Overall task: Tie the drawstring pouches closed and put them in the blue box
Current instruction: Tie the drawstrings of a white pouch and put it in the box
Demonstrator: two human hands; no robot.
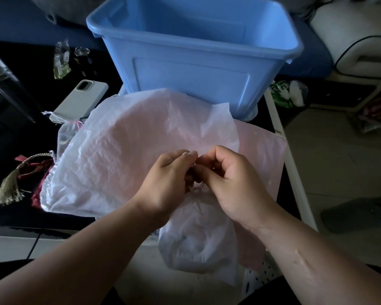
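White string [198,188] on the pouch [198,238] is pinched in my left hand [167,179] and right hand [231,183]. Past them, on the dark table [13,212], lie thin bags [119,150] and the blue box [185,69].

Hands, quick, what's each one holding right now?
Left hand: fingers curled, pinching the white pouch at its gathered neck.
Right hand: fingers curled, pinching the same neck.
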